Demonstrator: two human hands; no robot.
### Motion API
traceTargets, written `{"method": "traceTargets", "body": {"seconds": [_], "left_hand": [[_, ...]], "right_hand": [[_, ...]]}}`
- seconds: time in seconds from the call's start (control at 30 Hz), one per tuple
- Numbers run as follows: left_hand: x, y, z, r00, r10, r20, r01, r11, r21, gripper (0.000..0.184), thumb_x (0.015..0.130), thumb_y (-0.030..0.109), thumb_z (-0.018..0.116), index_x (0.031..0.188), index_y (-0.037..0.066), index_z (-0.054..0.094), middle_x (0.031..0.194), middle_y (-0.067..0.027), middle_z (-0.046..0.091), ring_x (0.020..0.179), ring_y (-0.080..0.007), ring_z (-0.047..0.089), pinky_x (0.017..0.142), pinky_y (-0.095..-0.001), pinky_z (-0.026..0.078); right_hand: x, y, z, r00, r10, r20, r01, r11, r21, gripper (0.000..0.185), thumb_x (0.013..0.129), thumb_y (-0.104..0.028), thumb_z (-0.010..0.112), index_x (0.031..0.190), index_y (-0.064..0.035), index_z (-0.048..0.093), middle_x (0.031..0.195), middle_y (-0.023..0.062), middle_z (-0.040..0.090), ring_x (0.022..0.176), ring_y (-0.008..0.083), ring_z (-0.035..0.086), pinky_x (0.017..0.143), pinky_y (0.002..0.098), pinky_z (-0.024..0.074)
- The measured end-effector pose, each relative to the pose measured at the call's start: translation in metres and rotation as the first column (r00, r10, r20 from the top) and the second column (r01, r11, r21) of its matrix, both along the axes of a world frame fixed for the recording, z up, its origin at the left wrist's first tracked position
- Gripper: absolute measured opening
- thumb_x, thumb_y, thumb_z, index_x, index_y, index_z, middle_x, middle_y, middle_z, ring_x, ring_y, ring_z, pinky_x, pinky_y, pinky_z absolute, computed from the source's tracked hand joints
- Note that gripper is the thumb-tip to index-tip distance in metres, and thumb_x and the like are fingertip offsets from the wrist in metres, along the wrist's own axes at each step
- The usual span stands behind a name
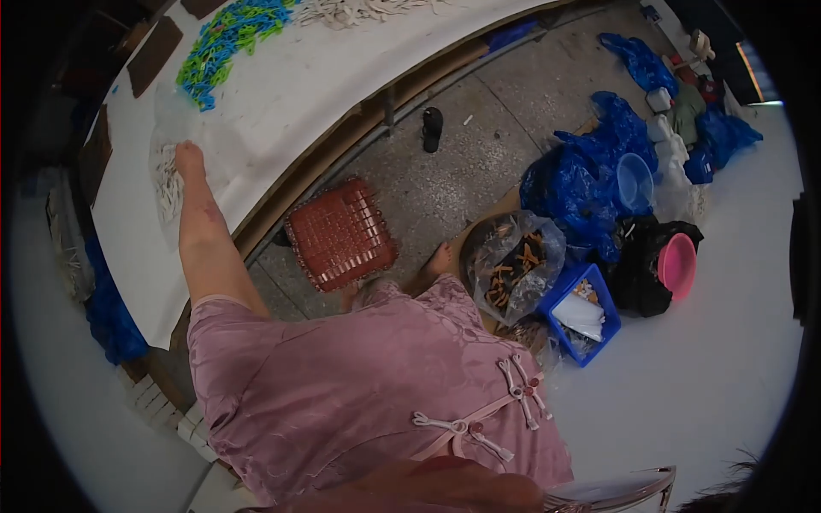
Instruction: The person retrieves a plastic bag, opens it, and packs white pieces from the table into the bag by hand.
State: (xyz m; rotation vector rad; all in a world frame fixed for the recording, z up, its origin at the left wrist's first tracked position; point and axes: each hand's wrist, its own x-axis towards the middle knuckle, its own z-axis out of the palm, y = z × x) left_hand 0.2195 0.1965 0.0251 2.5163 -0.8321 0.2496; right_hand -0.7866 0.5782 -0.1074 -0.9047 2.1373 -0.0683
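Observation:
My left hand (190,159) is closed at the edge of a clear plastic bag (218,141) on the white table (282,94). Pale strip-like pieces (168,184) lie in or under the bag, just beside the hand. Whether the fingers pinch the plastic is too small to make out. Beyond the bag is a heap of blue and green plastic pieces (214,56), with a pile of pale strips (359,10) farther along the table. My right hand does not show.
A red woven plastic stool or basket (342,235) stands on the floor beside the table. A black slipper (432,128) lies beyond it. At the right are blue bags (590,171), a bag of brown pieces (513,269), a blue crate (586,355) and a pink basin (677,267).

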Motion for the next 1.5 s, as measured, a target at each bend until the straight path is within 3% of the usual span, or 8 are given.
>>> {"method": "traceTargets", "body": {"seconds": [0.1,0.43,0.77,0.87,0.93,1.03,1.13,1.5], "left_hand": [[-0.027,-0.019,-0.004,0.999,0.032,0.006,-0.032,0.999,0.019,0.036,0.087,0.028,0.045,0.094,-0.005,0.057,0.094,-0.0287,0.060,0.091,-0.0439,0.056,0.080,-0.0454,0.044],[-0.085,-0.105,-0.031,0.994,0.105,-0.018,-0.106,0.992,-0.065,0.034,0.087,0.028,0.048,0.086,-0.004,0.058,0.086,-0.0262,0.062,0.084,-0.0428,0.059,0.074,-0.0462,0.045],[-0.183,-0.199,-0.062,0.996,0.055,0.065,-0.069,0.970,0.235,0.038,0.090,0.025,0.041,0.088,-0.009,0.056,0.088,-0.0299,0.059,0.083,-0.0445,0.056,0.074,-0.0466,0.043],[-0.177,-0.200,-0.074,0.958,0.057,0.281,-0.159,0.922,0.354,0.040,0.090,0.025,0.040,0.088,-0.012,0.055,0.088,-0.0319,0.058,0.083,-0.0469,0.055,0.074,-0.0492,0.042],[-0.189,-0.209,-0.070,0.956,0.125,0.264,-0.199,0.941,0.274,0.043,0.092,0.027,0.039,0.087,-0.012,0.055,0.087,-0.0327,0.057,0.081,-0.0474,0.055,0.072,-0.0498,0.042],[-0.189,-0.207,-0.063,0.927,0.225,0.300,-0.324,0.883,0.339,0.047,0.092,0.032,0.039,0.088,-0.013,0.052,0.087,-0.0321,0.057,0.081,-0.0444,0.054,0.071,-0.0491,0.042],[-0.191,-0.211,-0.048,0.931,0.250,0.265,-0.339,0.859,0.383,0.044,0.092,0.031,0.039,0.088,-0.009,0.054,0.087,-0.0283,0.057,0.081,-0.0398,0.056,0.071,-0.0482,0.042],[-0.235,-0.242,-0.055,0.971,0.104,0.214,-0.161,0.950,0.266,0.039,0.091,0.029,0.040,0.088,-0.007,0.055,0.084,-0.0254,0.057,0.077,-0.0382,0.055,0.070,-0.0473,0.042]], "right_hand": [[-0.015,-0.074,0.063,0.892,-0.452,-0.014,0.446,0.873,0.196,0.024,0.079,-0.024,0.056,0.083,-0.0014,0.062,0.069,0.0138,0.062,0.053,0.0226,0.059,0.046,0.0413,0.0464],[0.019,-0.328,0.008,0.675,0.734,-0.071,-0.728,0.679,0.099,0.038,0.083,-0.036,0.051,0.083,0.0003,0.064,0.079,0.0218,0.064,0.082,0.0363,0.062,0.073,0.0434,0.0478],[0.153,-0.674,-0.120,0.928,0.312,0.206,-0.337,0.936,0.101,0.031,0.079,-0.027,0.058,0.093,-0.0018,0.066,0.092,0.0184,0.065,0.090,0.0346,0.061,0.080,0.0405,0.0471],[0.177,-0.706,-0.268,0.951,0.004,0.308,-0.036,0.995,0.098,0.030,0.078,-0.027,0.057,0.092,-0.0018,0.066,0.091,0.0185,0.065,0.090,0.0354,0.061,0.080,0.0406,0.0476],[0.192,-0.723,-0.355,0.783,0.270,-0.560,-0.529,0.762,-0.373,0.032,0.079,-0.030,0.057,0.097,-0.0052,0.064,0.077,0.0129,0.067,0.074,0.0337,0.063,0.071,0.0379,0.0503],[0.232,-0.825,-0.252,0.978,0.204,-0.034,-0.204,0.979,0.005,0.030,0.078,-0.031,0.058,0.094,-0.0068,0.065,0.082,0.0134,0.067,0.077,0.0353,0.063,0.072,0.0393,0.0501],[0.250,-0.834,-0.435,0.988,-0.078,0.132,0.064,0.993,0.103,0.030,0.077,-0.032,0.060,0.095,-0.0079,0.066,0.089,0.0145,0.066,0.082,0.0357,0.063,0.075,0.0418,0.0494],[0.315,-0.920,-0.537,0.921,-0.385,-0.048,0.388,0.912,0.129,0.020,0.076,-0.022,0.063,0.089,-0.0069,0.063,0.097,0.0167,0.062,0.091,0.0339,0.061,0.077,0.0438,0.0492]]}}
